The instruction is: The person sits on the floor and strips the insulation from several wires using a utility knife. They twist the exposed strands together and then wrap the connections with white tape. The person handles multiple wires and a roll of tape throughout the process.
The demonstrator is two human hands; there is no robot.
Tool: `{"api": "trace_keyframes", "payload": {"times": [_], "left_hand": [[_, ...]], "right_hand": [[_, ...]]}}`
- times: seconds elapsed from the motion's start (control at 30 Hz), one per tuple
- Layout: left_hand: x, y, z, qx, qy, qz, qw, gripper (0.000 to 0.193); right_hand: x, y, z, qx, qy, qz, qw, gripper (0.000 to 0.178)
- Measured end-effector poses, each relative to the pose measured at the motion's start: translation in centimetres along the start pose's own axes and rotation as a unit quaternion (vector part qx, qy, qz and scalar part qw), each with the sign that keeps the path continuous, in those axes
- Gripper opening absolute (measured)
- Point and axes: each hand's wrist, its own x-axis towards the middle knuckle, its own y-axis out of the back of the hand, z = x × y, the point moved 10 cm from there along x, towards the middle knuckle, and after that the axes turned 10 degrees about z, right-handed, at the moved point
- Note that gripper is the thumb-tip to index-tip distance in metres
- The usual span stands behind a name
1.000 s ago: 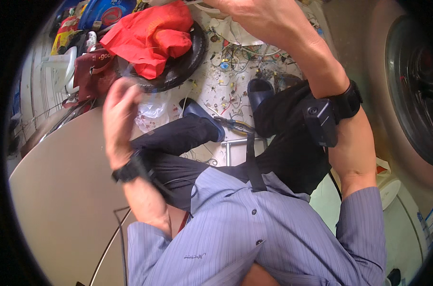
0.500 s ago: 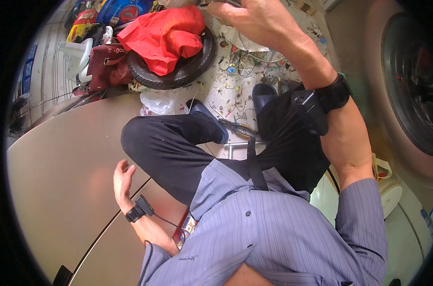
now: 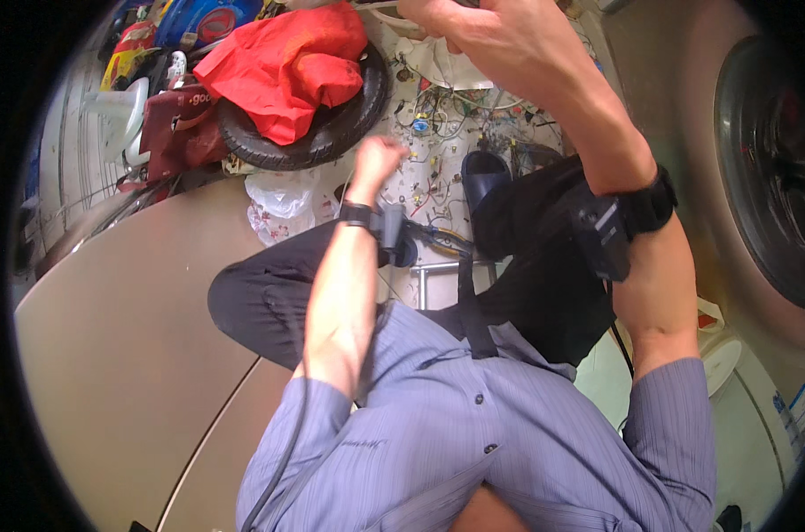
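My right hand (image 3: 500, 31) is at the top edge of the view with its fingers bent round. Part of it is cut off, and what it grips cannot be made out. A dark edge shows beside its fingers. My left hand (image 3: 380, 164) hovers over the floor between the tyre and my legs, its fingers curled in, with nothing visible in it. Below it on the floor lies a pair of pliers (image 3: 449, 239) with blue and yellow handles. Scattered wires and small bits (image 3: 438, 168) cover the floor ahead, with a small blue round piece (image 3: 421, 125) among them.
A black tyre (image 3: 283, 157) lies at the left with a red cloth (image 3: 287, 75) over it. Beside it are a maroon bag (image 3: 179, 133) and a clear plastic bag (image 3: 283, 195). Beige panels (image 3: 119, 355) stand left. A round dark door (image 3: 775, 168) is at the right.
My left hand has swung from beside my left knee up and forward, over the floor near the tyre. The right hand stays at the top edge. The view has shifted slightly.
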Motion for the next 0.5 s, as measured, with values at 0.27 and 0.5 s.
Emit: {"api": "trace_keyframes", "payload": {"times": [0.27, 0.5], "left_hand": [[-8.4, -13.2, -14.4, 0.131, 0.111, 0.035, 0.984, 0.028], [-7.2, -14.0, -10.3, 0.158, -0.005, 0.046, 0.986, 0.022]], "right_hand": [[0.8, -0.2, 0.6, 0.048, -0.141, -0.051, 0.988, 0.018], [1.5, -0.9, -0.3, -0.041, -0.048, 0.009, 0.998, 0.015]]}}
